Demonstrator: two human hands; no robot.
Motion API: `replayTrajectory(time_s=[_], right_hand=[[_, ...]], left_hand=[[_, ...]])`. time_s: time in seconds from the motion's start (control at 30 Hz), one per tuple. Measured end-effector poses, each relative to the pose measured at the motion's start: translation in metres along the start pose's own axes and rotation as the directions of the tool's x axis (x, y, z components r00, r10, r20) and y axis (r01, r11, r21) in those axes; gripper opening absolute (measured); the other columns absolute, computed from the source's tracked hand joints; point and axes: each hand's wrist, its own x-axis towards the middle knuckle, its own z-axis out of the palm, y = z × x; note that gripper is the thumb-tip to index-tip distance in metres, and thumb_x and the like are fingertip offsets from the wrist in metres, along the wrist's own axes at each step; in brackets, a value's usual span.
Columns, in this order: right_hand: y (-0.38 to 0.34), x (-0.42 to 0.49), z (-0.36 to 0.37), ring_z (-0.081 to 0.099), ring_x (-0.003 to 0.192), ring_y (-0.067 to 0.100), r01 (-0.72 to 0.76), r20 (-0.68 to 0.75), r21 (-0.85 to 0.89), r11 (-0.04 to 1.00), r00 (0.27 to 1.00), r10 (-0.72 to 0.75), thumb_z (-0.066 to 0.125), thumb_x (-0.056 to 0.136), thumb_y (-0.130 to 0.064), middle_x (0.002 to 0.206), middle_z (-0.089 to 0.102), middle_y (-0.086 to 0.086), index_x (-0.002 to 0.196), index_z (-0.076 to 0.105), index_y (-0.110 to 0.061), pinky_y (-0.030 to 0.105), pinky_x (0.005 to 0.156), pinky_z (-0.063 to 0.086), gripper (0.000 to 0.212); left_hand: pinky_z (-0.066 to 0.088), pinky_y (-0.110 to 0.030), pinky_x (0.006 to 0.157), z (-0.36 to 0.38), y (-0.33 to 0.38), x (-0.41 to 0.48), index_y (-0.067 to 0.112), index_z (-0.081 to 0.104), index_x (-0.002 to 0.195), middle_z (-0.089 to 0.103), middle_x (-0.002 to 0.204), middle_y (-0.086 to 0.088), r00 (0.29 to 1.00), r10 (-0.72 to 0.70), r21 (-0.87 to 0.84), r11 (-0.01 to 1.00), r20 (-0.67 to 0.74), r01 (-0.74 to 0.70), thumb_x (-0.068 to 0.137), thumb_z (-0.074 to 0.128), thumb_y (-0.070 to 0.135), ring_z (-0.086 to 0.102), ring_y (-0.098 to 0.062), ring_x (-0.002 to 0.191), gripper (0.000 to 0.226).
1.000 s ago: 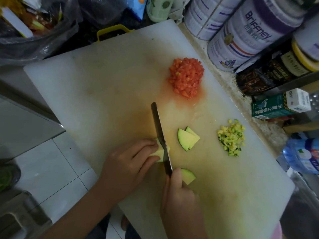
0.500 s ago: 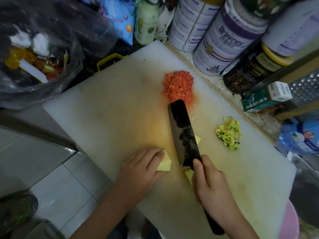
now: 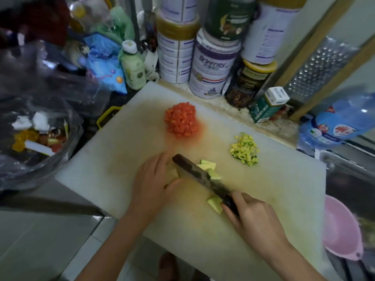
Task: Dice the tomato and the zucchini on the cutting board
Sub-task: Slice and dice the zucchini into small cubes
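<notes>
Knife (image 3: 195, 175), clutched by right hand (image 3: 253, 218), now against half-hidden zucchini chunk (image 3: 174, 173) in left hand (image 3: 152, 183)

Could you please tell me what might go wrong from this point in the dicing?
The left hand holds a small zucchini piece right against the knife blade, so a slip could nick it. The cutting board seems to overhang the counter edge; downward pressure there might tip it.

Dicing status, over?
Left hand holds pale zucchini chunk; right hand grips dark-bladed cleaver. Red diced tomato pile done, small diced zucchini pile started. Green zucchini wedges lie loose beside blade.
</notes>
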Motion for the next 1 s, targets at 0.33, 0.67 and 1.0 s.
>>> replayTrajectory(time_s=[0.33, 0.67, 1.0], right_hand=[[0.034, -0.007, -0.011, 0.052, 0.042, 0.025, 0.167, -0.116, -0.119, 0.979, 0.977, -0.181, 0.054, 0.088, -0.036, 0.059, 0.054, 0.003, 0.078, 0.058, -0.013, 0.027, 0.034, 0.031, 0.026], [0.106, -0.030, -0.015, 0.049, 0.036, 0.020, 0.056, -0.143, 0.123, 0.991, 0.989, -0.038, 0.061, 0.079, -0.037, 0.053, 0.052, -0.004, 0.075, 0.054, -0.016, 0.021, 0.037, 0.022, 0.023], [0.144, -0.025, -0.002, 0.034, 0.036, 0.004, 0.050, -0.035, 0.307, 0.950, 0.999, -0.041, 0.075, 0.077, -0.029, 0.055, 0.044, -0.015, 0.081, 0.055, -0.019, 0.010, 0.035, 0.022, 0.022]], left_hand=[[0.051, -0.042, 0.083, 0.005, 0.062, 0.061, 0.014, 0.075, 0.102, 0.067, 0.104, -0.003, 0.828, 0.377, -0.224, 0.924, 0.414, -0.309, 0.089, 0.052, 0.045, 0.059, -0.023, 0.095, 0.040], [0.053, -0.036, 0.068, 0.028, 0.090, 0.014, 0.008, 0.065, 0.107, 0.060, 0.105, -0.006, 0.998, 0.060, -0.016, 0.998, -0.009, -0.060, 0.094, 0.048, 0.034, 0.059, -0.022, 0.089, 0.033], [0.052, -0.025, 0.069, 0.056, 0.118, -0.046, 0.016, 0.066, 0.101, 0.056, 0.098, 0.001, 0.960, -0.091, 0.169, 0.984, 0.266, 0.047, 0.067, 0.086, 0.038, 0.054, -0.016, 0.090, 0.045]])
